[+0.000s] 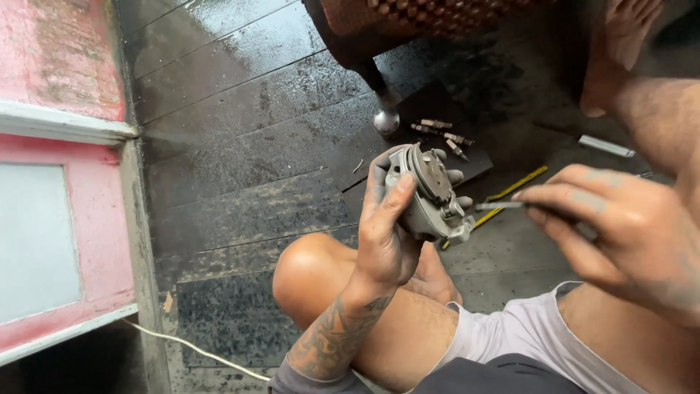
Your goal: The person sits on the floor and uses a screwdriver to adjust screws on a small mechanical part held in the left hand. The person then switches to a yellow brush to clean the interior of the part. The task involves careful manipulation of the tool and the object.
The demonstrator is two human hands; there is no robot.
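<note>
My left hand grips a grey metal brake caliper with pads in it, held above my bent knee. My right hand pinches a thin metal tool whose tip touches the caliper's lower right corner. Both hands are grimy.
Dark tiled floor all around. Several small bolts lie on a dark mat near a chair's metal leg foot. A yellow-handled tool and a silver bar lie on the floor. A pink wall is at left; a white cord runs along it.
</note>
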